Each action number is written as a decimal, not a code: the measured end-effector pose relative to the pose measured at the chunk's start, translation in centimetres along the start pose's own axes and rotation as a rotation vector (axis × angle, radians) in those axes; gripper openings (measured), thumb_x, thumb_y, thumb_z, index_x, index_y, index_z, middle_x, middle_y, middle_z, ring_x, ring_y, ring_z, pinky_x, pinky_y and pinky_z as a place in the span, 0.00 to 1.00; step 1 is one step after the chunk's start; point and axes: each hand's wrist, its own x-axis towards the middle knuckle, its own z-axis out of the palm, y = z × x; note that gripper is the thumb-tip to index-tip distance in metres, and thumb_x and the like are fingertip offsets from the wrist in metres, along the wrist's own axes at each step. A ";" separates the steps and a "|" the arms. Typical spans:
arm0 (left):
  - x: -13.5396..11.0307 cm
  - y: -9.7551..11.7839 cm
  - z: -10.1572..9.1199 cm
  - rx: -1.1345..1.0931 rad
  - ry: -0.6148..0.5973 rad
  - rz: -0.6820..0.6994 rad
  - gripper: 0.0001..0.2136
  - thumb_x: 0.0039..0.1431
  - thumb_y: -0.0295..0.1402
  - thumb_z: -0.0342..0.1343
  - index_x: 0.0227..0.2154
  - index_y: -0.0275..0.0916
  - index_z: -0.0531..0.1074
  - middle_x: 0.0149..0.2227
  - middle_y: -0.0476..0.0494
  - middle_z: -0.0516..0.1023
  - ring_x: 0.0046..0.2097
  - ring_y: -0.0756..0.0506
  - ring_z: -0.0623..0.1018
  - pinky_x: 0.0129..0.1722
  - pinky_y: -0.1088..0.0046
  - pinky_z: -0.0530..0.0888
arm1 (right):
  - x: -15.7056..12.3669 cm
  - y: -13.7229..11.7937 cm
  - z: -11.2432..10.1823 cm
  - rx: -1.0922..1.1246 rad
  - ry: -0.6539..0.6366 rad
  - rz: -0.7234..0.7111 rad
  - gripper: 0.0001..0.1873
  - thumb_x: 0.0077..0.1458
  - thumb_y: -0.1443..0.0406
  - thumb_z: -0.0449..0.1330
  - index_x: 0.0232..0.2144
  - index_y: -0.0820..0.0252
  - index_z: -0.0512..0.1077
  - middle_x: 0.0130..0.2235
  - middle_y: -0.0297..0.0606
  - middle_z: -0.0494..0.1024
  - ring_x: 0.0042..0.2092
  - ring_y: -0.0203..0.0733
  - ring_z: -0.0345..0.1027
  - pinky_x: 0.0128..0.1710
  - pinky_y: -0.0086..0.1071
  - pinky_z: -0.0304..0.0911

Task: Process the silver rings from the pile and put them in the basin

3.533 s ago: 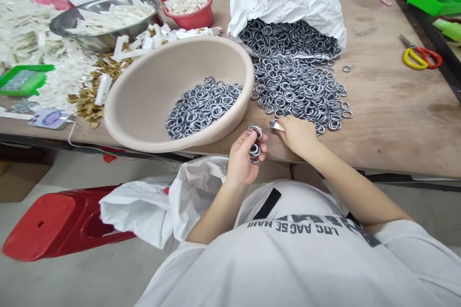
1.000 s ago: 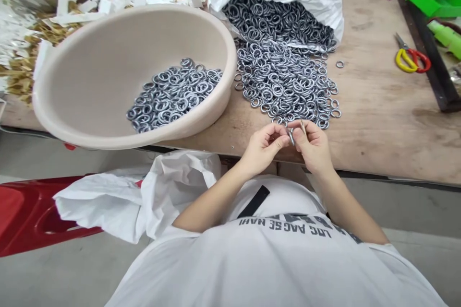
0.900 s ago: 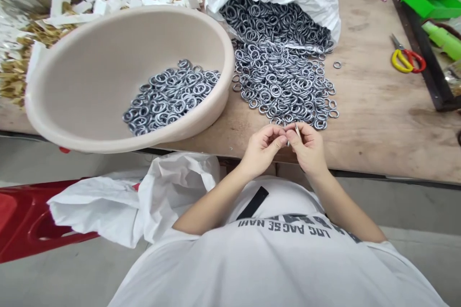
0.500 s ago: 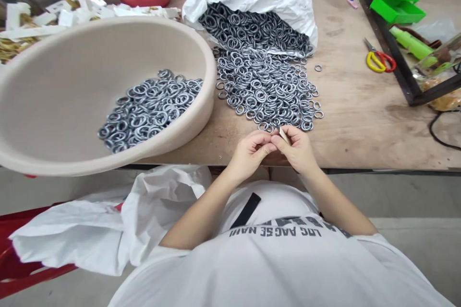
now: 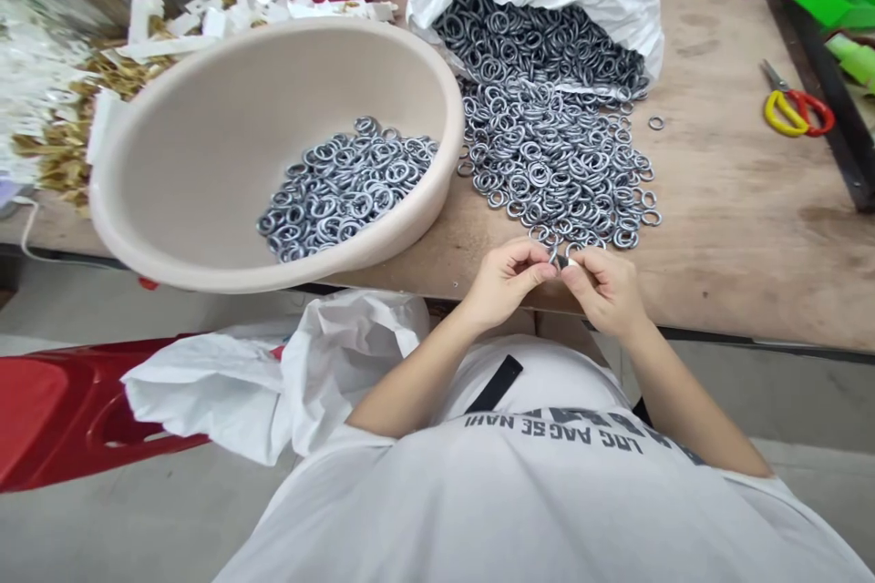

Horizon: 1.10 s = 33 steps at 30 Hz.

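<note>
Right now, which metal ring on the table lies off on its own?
The single ring right of the spilled heap, alone on the wooden table, touching no other ring.

- A small grey metal ring [image 5: 552,253], pinched at the tips of the left hand [image 5: 507,278], stands just above the table's [image 5: 717,246] front edge.
- A pale tab [image 5: 570,262], held by the right hand [image 5: 605,290], is mostly hidden by its fingers [image 5: 581,266] and sits against the metal ring.
- A loose heap of metal rings [image 5: 553,159], overlapping and tilted every way, lies near the table's front edge, its nearest rings just beyond the hands.
- A second pile of metal rings [image 5: 348,191] lies in the bottom of a beige plastic basin [image 5: 437,109], just left of the heap.
</note>
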 end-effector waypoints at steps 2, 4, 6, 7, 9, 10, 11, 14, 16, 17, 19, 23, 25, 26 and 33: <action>0.0 0.0 0.0 0.004 0.014 0.024 0.12 0.59 0.41 0.64 0.29 0.37 0.75 0.33 0.46 0.76 0.37 0.47 0.74 0.42 0.70 0.70 | -0.1 0.0 0.2 -0.038 -0.020 -0.034 0.15 0.66 0.57 0.57 0.30 0.58 0.71 0.26 0.32 0.68 0.30 0.37 0.61 0.31 0.33 0.53; 0.0 -0.1 0.0 0.013 0.022 0.040 0.12 0.59 0.41 0.64 0.28 0.37 0.75 0.33 0.46 0.75 0.38 0.47 0.74 0.42 0.70 0.70 | -0.1 0.1 0.3 -0.045 -0.021 -0.026 0.15 0.66 0.56 0.56 0.30 0.57 0.71 0.26 0.33 0.68 0.29 0.37 0.61 0.31 0.33 0.53; 0.1 -0.1 0.0 0.029 0.025 0.046 0.13 0.59 0.42 0.64 0.28 0.37 0.75 0.33 0.45 0.75 0.38 0.47 0.74 0.43 0.69 0.70 | -0.1 0.2 0.3 -0.051 -0.024 -0.010 0.16 0.66 0.55 0.56 0.28 0.57 0.71 0.26 0.33 0.68 0.29 0.38 0.60 0.31 0.34 0.53; 0.1 -0.1 0.0 0.039 0.026 0.048 0.13 0.58 0.43 0.64 0.27 0.38 0.75 0.33 0.45 0.75 0.38 0.46 0.74 0.43 0.69 0.70 | -0.1 0.2 0.3 -0.053 -0.029 -0.004 0.17 0.66 0.55 0.56 0.28 0.57 0.71 0.26 0.33 0.68 0.29 0.38 0.60 0.31 0.34 0.53; 0.1 -0.1 -0.1 0.060 0.026 0.058 0.14 0.58 0.44 0.64 0.27 0.38 0.75 0.33 0.45 0.76 0.38 0.46 0.74 0.43 0.68 0.71 | -0.1 0.2 0.3 -0.052 -0.043 0.002 0.18 0.66 0.54 0.55 0.27 0.56 0.71 0.26 0.33 0.68 0.29 0.38 0.61 0.31 0.34 0.54; 0.1 -0.1 -0.1 0.070 0.024 0.065 0.14 0.58 0.44 0.64 0.27 0.38 0.75 0.33 0.45 0.76 0.38 0.46 0.74 0.43 0.68 0.71 | -0.1 0.1 0.2 -0.045 -0.053 0.002 0.19 0.66 0.54 0.55 0.26 0.56 0.71 0.26 0.34 0.69 0.29 0.38 0.61 0.31 0.34 0.54; 0.1 -0.1 -0.2 0.079 0.024 0.075 0.14 0.59 0.44 0.63 0.26 0.38 0.75 0.33 0.44 0.76 0.38 0.46 0.74 0.43 0.68 0.71 | -0.1 0.1 0.2 -0.036 -0.062 0.003 0.19 0.66 0.54 0.55 0.26 0.56 0.72 0.26 0.34 0.70 0.29 0.38 0.62 0.32 0.34 0.54; 0.0 0.2 -0.2 0.082 -0.032 0.111 0.13 0.60 0.43 0.63 0.27 0.38 0.75 0.34 0.43 0.76 0.39 0.45 0.75 0.44 0.67 0.71 | 0.1 0.2 0.2 -0.001 -0.019 0.067 0.19 0.66 0.54 0.57 0.27 0.56 0.74 0.26 0.34 0.73 0.30 0.39 0.64 0.32 0.34 0.56; -0.2 0.3 -0.2 0.062 -0.145 0.123 0.12 0.59 0.42 0.63 0.27 0.38 0.76 0.35 0.43 0.77 0.40 0.45 0.76 0.44 0.67 0.71 | 0.3 0.6 0.1 0.044 0.095 0.174 0.18 0.66 0.52 0.56 0.29 0.57 0.75 0.28 0.34 0.75 0.31 0.39 0.66 0.33 0.34 0.57; -0.3 0.3 -0.2 0.041 -0.180 0.118 0.12 0.59 0.41 0.64 0.27 0.38 0.76 0.35 0.43 0.77 0.40 0.45 0.76 0.44 0.67 0.71 | 0.5 0.8 0.0 0.066 0.155 0.226 0.19 0.66 0.52 0.56 0.30 0.57 0.75 0.28 0.34 0.75 0.31 0.40 0.67 0.34 0.33 0.58; -0.3 0.2 -0.2 -0.046 -0.128 0.082 0.12 0.60 0.40 0.63 0.27 0.38 0.74 0.34 0.44 0.76 0.39 0.47 0.75 0.43 0.68 0.71 | 0.9 1.2 0.0 0.073 0.209 0.281 0.20 0.66 0.51 0.55 0.31 0.57 0.75 0.29 0.34 0.76 0.32 0.40 0.67 0.34 0.33 0.58; 0.1 -0.5 -0.1 -0.357 0.251 -0.026 0.15 0.62 0.41 0.59 0.23 0.38 0.68 0.28 0.49 0.70 0.30 0.51 0.69 0.34 0.73 0.68 | 2.0 0.7 0.6 -0.215 0.038 0.202 0.13 0.62 0.54 0.61 0.38 0.56 0.76 0.36 0.38 0.78 0.36 0.43 0.69 0.34 0.33 0.57; 0.3 -0.7 0.1 -0.408 0.351 -0.039 0.16 0.61 0.41 0.60 0.22 0.38 0.67 0.26 0.50 0.68 0.28 0.52 0.67 0.32 0.74 0.66 | 2.6 0.2 1.0 -0.420 -0.077 0.174 0.11 0.60 0.57 0.64 0.41 0.55 0.77 0.39 0.40 0.78 0.38 0.45 0.70 0.33 0.34 0.55; 0.4 -0.8 0.1 -0.395 0.373 -0.036 0.16 0.61 0.41 0.60 0.22 0.38 0.67 0.26 0.50 0.68 0.29 0.51 0.67 0.32 0.74 0.67 | 2.9 0.0 1.2 -0.502 -0.121 0.176 0.09 0.60 0.58 0.64 0.41 0.54 0.77 0.39 0.41 0.78 0.38 0.46 0.70 0.33 0.34 0.54; 0.1 -0.3 0.2 -0.095 0.304 -0.020 0.16 0.63 0.47 0.58 0.35 0.38 0.78 0.36 0.44 0.74 0.39 0.47 0.73 0.42 0.71 0.71 | 3.3 0.2 0.1 -0.191 -0.045 0.211 0.09 0.65 0.59 0.57 0.35 0.57 0.73 0.35 0.39 0.73 0.37 0.44 0.66 0.35 0.35 0.57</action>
